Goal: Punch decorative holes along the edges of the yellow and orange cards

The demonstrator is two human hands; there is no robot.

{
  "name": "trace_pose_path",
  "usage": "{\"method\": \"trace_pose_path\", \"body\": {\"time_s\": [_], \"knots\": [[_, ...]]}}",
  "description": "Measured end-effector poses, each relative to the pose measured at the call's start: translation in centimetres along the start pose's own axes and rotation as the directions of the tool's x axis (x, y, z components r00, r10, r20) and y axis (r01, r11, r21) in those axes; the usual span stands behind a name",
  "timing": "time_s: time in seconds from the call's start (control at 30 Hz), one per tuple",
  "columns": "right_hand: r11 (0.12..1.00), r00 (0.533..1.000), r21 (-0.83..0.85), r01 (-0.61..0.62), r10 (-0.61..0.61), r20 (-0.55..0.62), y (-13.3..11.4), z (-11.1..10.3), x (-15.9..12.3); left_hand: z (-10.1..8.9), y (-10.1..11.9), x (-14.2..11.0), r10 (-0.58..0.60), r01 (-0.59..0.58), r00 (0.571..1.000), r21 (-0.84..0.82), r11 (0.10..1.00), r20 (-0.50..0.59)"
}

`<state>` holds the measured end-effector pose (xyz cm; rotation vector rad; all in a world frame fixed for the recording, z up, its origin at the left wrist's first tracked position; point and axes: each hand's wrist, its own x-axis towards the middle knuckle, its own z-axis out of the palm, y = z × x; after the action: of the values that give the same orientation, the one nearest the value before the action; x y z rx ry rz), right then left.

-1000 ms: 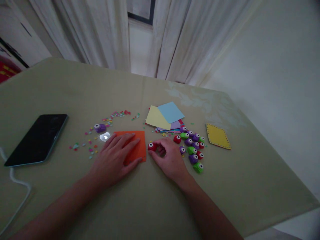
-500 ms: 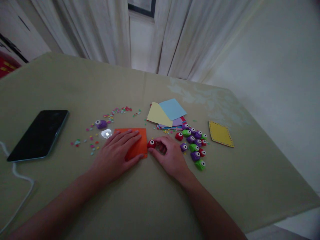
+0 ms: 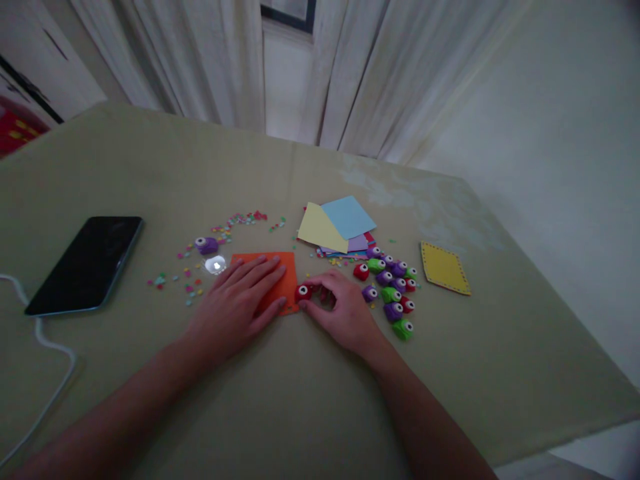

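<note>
My left hand [image 3: 243,290] lies flat, fingers stretched out, on a square orange sheet of paper [image 3: 289,267]. The hand covers much of the sheet. At the sheet's right edge, a small red one-eyed figure [image 3: 303,292] is pinched between the thumb and fingers of my right hand [image 3: 343,310]. Small dark marks show near the sheet's lower right corner. To the right of that hand stands a cluster of similar purple, green and red one-eyed figures [image 3: 393,293]. One more purple figure [image 3: 206,245] sits beyond my left hand, by a shiny clear round piece [image 3: 215,265].
Colored paper sheets [image 3: 349,215] lie stacked behind my right hand. A yellow square [image 3: 445,268] with dots along its edges lies at the right. Confetti bits [image 3: 245,219] are scattered about. At the left rests a black-screened tablet [image 3: 87,263] with a white cable [image 3: 57,353].
The whole view has shifted slightly. The red figure now sits closer against the orange sheet's right edge, overlapping it. My left hand stays flat on the sheet.
</note>
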<state>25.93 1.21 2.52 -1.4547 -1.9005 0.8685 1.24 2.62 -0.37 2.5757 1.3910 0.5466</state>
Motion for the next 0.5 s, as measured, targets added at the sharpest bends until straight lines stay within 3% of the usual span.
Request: {"method": "trace_pose_path", "body": {"time_s": [0.5], "knots": [[0.998, 0.996, 0.049, 0.034, -0.038, 0.084, -0.18, -0.34, 0.04, -0.1, -0.03, 0.12, 0.033, -0.036, 0.998, 0.057, 0.998, 0.055]]}}
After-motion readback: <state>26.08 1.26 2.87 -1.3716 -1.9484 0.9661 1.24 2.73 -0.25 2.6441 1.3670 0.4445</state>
